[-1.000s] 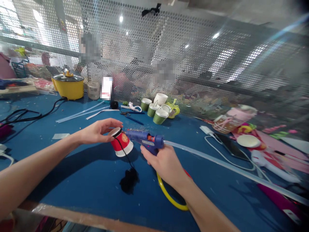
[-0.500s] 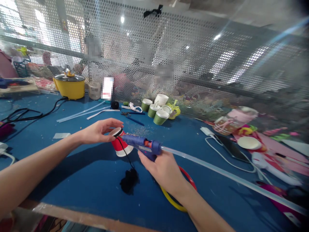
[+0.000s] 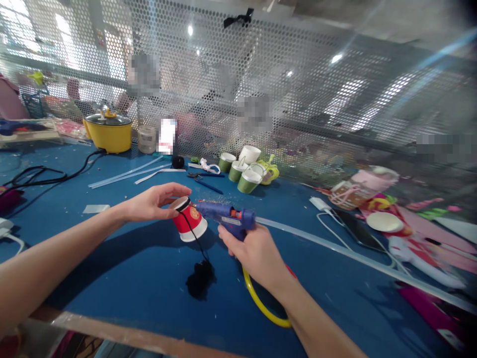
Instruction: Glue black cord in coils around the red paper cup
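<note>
My left hand (image 3: 158, 203) grips a red and white paper cup (image 3: 188, 223) by its narrow end, thumb and fingers closed on it. The cup is tilted over the blue table. A black cord (image 3: 192, 229) runs down across the cup's side to a fluffy black tuft (image 3: 200, 279) lying on the table. In my right hand (image 3: 257, 251) is a blue hot glue gun (image 3: 227, 217). Its nozzle points at the cup's upper edge; whether it touches is unclear. A long clear glue stick (image 3: 316, 238) sticks out of the gun's back toward the lower right.
Behind the hands stand several small green-and-white cups (image 3: 250, 180), pliers (image 3: 203, 175) and clear glue sticks (image 3: 128, 173). A yellow pot (image 3: 112, 134) and a jar (image 3: 146, 139) stand by the perforated screen (image 3: 298, 99). Right are a phone (image 3: 356, 227) and cable; a yellow ring (image 3: 261, 303) lies near my right wrist.
The glue gun in my right hand has drawn back to the right, away from the cup, showing more of the cup's printed front. My left hand keeps its hold on the cup.
</note>
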The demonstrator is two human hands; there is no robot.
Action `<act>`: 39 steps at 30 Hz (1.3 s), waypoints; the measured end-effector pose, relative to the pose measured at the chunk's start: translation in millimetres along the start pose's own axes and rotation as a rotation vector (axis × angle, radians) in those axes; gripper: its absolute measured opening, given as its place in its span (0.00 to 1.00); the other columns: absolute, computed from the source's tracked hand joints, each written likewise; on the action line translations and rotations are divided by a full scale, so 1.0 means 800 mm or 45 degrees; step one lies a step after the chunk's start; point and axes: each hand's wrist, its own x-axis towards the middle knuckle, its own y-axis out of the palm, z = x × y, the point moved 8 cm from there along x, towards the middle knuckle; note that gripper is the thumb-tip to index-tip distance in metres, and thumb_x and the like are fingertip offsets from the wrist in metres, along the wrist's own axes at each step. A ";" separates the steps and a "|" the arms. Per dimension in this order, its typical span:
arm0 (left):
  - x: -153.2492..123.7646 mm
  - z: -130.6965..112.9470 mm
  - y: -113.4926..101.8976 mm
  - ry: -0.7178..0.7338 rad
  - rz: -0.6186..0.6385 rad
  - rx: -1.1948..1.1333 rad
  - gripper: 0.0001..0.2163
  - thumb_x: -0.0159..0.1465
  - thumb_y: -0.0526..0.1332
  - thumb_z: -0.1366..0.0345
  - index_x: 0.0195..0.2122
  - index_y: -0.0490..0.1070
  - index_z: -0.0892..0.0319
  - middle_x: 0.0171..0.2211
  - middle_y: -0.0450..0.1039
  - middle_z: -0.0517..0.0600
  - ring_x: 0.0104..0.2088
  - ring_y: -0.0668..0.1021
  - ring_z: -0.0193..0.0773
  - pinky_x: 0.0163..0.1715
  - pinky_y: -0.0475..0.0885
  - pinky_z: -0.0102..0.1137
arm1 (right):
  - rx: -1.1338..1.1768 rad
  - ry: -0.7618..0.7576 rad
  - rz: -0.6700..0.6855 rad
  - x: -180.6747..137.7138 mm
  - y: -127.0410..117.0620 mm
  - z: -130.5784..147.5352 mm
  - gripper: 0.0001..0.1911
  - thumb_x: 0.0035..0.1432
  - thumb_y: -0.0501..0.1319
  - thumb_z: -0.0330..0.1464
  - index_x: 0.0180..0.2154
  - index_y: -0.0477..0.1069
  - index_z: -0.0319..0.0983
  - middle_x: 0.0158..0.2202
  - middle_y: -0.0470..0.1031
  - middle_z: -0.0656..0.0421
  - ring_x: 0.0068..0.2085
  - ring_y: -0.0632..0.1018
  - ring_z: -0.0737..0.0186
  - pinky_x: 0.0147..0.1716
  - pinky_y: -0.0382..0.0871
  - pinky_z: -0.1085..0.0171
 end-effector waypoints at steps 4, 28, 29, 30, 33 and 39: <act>0.000 0.000 0.001 -0.002 0.002 -0.024 0.21 0.55 0.62 0.71 0.51 0.61 0.61 0.54 0.63 0.59 0.54 0.68 0.45 0.56 0.60 0.44 | 0.004 0.056 -0.010 0.004 0.001 -0.005 0.11 0.52 0.55 0.35 0.21 0.68 0.38 0.13 0.69 0.60 0.16 0.72 0.62 0.19 0.67 0.66; 0.001 0.001 0.001 -0.052 -0.056 0.095 0.22 0.53 0.61 0.70 0.50 0.59 0.62 0.51 0.64 0.58 0.51 0.70 0.46 0.52 0.64 0.44 | 0.206 0.399 -0.122 0.035 -0.003 -0.086 0.10 0.49 0.60 0.38 0.25 0.67 0.37 0.23 0.75 0.56 0.25 0.75 0.63 0.23 0.67 0.67; 0.001 0.000 0.001 -0.048 -0.056 0.117 0.22 0.53 0.61 0.70 0.50 0.59 0.61 0.51 0.64 0.58 0.51 0.70 0.46 0.51 0.65 0.44 | 0.168 0.413 -0.118 0.038 -0.002 -0.093 0.10 0.50 0.59 0.37 0.25 0.67 0.37 0.23 0.75 0.56 0.25 0.75 0.63 0.23 0.66 0.67; 0.000 -0.001 0.001 -0.040 -0.061 0.140 0.23 0.53 0.61 0.70 0.50 0.59 0.61 0.51 0.64 0.58 0.51 0.71 0.47 0.51 0.66 0.44 | 0.134 0.428 -0.107 0.041 0.000 -0.100 0.11 0.52 0.58 0.37 0.24 0.67 0.37 0.23 0.75 0.55 0.24 0.75 0.63 0.22 0.66 0.67; -0.001 -0.007 -0.001 -0.007 -0.085 0.229 0.23 0.52 0.61 0.69 0.50 0.60 0.63 0.51 0.64 0.59 0.51 0.70 0.47 0.51 0.66 0.44 | 0.008 0.477 -0.070 0.047 0.007 -0.117 0.15 0.55 0.54 0.36 0.19 0.63 0.39 0.19 0.73 0.56 0.20 0.73 0.64 0.20 0.65 0.66; -0.003 -0.016 -0.007 0.027 -0.112 0.380 0.21 0.52 0.60 0.69 0.49 0.62 0.60 0.50 0.66 0.57 0.51 0.71 0.45 0.51 0.66 0.42 | -0.340 0.468 -0.115 0.050 0.000 -0.122 0.18 0.52 0.57 0.32 0.14 0.57 0.41 0.19 0.69 0.54 0.31 0.75 0.53 0.28 0.63 0.60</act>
